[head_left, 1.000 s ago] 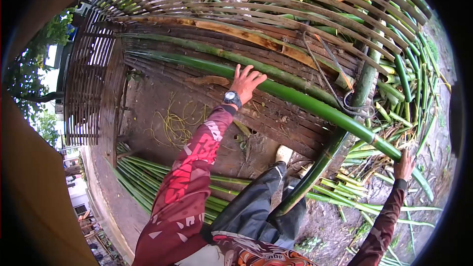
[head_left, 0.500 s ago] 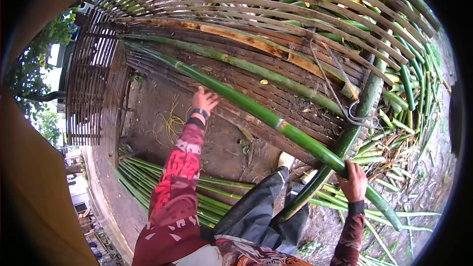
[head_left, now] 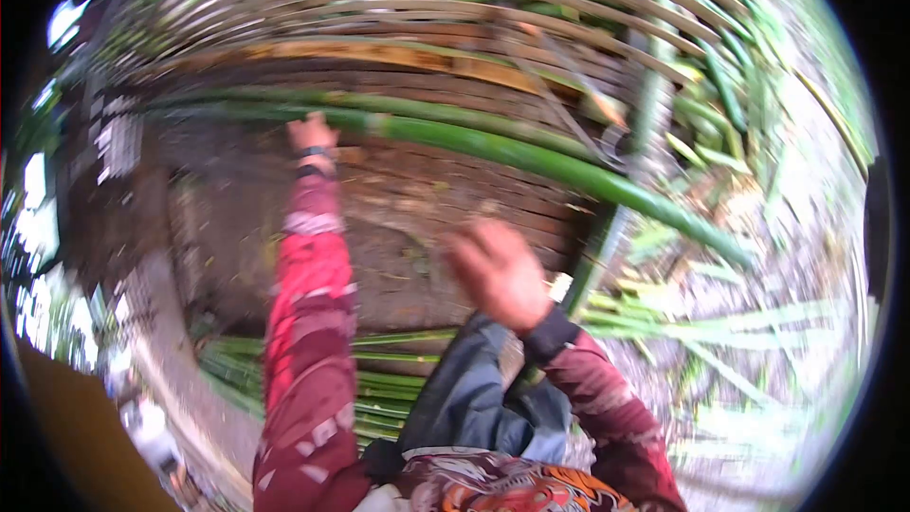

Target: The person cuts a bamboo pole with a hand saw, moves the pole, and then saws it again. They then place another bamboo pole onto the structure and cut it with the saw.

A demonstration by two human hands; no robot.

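Right hand (head_left: 498, 270), centre frame, blurred: loosely spread, empty, clear of the pole. Left hand (head_left: 311, 133), upper left, lies on the green bamboo pole (head_left: 531, 159); grip too smeared to tell. Pole smooth, round, jointed, slanting down-right across the brown slatted rack (head_left: 427, 57). Long and slick, so probably best steadied with both hands, well apart.

Head-worn view, facing forward and down (fisheye, motion-blurred), close over bamboo pole (head_left: 531, 156)
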